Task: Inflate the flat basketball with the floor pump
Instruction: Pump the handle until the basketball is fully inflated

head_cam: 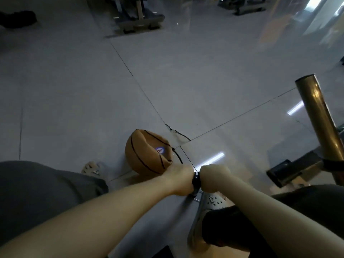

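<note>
Both bare forearms reach forward and down from the near edge and meet at the centre. The left hand (pixel 181 180) and the right hand (pixel 214 178) are each clenched into a fist round the short black handle of the floor pump (pixel 196 181). The knuckles sit side by side, and only a small dark strip of the handle shows between them. The rest of the pump is mostly hidden beneath the hands.

The flat orange-brown basketball with black seams (pixel 147 151) lies on the floor just beyond and to the left of the left hand. Its top is caved in deeply, and a small blue round logo faces up. A thin black hose (pixel 177 156) curves from the ball's right side towards the hands.

The floor is of large glossy grey tiles (pixel 74 90) with dark joints, and it reflects strips of light. A grey perforated clog (pixel 211 202) stands below the right hand, and a tan sandal (pixel 91 168) is near left. A brass-coloured metal tube (pixel 320 116) slants up at the right. Grey metal gym equipment (pixel 137 17) stands at the far side.
</note>
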A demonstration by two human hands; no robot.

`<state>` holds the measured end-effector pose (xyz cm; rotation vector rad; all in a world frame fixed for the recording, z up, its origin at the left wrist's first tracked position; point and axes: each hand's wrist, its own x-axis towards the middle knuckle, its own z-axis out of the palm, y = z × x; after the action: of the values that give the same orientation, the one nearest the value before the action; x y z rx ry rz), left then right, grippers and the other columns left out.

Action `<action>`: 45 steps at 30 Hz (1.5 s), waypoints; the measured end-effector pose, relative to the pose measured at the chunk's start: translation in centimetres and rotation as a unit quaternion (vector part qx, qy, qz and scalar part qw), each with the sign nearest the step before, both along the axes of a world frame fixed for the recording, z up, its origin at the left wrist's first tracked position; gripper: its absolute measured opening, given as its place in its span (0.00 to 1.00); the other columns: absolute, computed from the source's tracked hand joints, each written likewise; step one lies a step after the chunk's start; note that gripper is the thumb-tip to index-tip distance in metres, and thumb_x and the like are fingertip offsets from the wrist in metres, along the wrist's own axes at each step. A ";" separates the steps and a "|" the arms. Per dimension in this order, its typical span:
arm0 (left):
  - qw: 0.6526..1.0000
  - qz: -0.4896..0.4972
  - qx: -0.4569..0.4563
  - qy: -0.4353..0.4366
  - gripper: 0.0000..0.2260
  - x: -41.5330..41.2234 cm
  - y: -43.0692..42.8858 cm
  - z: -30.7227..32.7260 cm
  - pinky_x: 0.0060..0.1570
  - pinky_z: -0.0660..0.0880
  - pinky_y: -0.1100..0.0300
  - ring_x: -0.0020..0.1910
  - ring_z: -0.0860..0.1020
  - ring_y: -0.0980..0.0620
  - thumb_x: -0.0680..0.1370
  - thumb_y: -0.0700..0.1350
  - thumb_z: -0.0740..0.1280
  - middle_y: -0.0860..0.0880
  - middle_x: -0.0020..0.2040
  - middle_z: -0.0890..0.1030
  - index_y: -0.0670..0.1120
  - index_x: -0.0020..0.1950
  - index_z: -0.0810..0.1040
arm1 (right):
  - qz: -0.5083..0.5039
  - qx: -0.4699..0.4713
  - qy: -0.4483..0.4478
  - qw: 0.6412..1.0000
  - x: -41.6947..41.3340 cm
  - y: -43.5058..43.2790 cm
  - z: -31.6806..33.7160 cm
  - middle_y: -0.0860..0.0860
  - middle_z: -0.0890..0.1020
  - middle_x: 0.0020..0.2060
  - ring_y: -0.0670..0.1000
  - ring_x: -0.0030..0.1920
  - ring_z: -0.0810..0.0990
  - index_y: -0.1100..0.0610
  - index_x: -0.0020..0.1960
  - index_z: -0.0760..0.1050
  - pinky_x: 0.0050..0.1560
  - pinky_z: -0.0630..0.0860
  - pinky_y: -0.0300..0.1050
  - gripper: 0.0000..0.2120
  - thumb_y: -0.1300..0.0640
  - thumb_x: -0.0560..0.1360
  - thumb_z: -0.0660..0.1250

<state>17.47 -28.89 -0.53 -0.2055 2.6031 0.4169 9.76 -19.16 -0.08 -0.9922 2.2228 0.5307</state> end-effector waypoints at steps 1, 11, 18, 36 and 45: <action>1.000 0.007 0.003 0.003 0.03 0.0 0.0 -0.4 0.31 0.67 0.57 0.37 0.73 0.44 0.76 0.40 0.65 0.40 0.50 0.78 0.44 0.49 0.75 | -0.005 -0.010 0.007 1.000 0.1 0.0 -0.3 0.50 0.74 0.37 0.53 0.41 0.76 0.55 0.45 0.71 0.42 0.71 0.43 0.03 0.59 0.73 0.65; 0.999 -0.032 -0.022 -0.011 0.04 0.2 0.2 3.1 0.30 0.65 0.59 0.41 0.78 0.42 0.76 0.42 0.63 0.46 0.39 0.77 0.46 0.42 0.76 | -0.026 -0.031 -0.028 0.999 0.9 1.1 3.4 0.51 0.72 0.31 0.54 0.39 0.76 0.56 0.34 0.66 0.39 0.73 0.42 0.11 0.61 0.74 0.64; 0.999 -0.006 0.033 0.036 0.05 -3.8 -2.7 14.2 0.28 0.66 0.62 0.29 0.71 0.53 0.75 0.40 0.72 0.49 0.31 0.73 0.45 0.40 0.78 | -0.098 -0.127 -0.039 0.986 -3.1 -0.2 14.9 0.53 0.71 0.23 0.52 0.22 0.65 0.61 0.32 0.71 0.23 0.63 0.37 0.10 0.63 0.70 0.68; 1.000 -0.010 -0.005 -0.001 0.08 -1.8 0.4 -0.6 0.39 0.75 0.53 0.41 0.78 0.44 0.75 0.45 0.66 0.46 0.41 0.78 0.49 0.38 0.69 | -0.062 -0.017 0.027 0.998 -0.8 1.0 -0.8 0.49 0.75 0.37 0.53 0.45 0.79 0.56 0.45 0.73 0.46 0.74 0.44 0.01 0.59 0.75 0.64; 0.999 -0.022 0.018 0.022 0.06 -4.1 -2.2 10.4 0.28 0.68 0.60 0.28 0.72 0.51 0.74 0.42 0.68 0.50 0.31 0.74 0.46 0.37 0.76 | -0.113 -0.100 -0.073 0.986 -3.4 0.4 11.9 0.54 0.73 0.26 0.52 0.24 0.67 0.61 0.35 0.74 0.26 0.66 0.40 0.07 0.61 0.69 0.70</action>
<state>13.38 -31.04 9.91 -0.1288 2.6352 0.4566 6.33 -18.79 11.78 -0.8318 2.2491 0.1300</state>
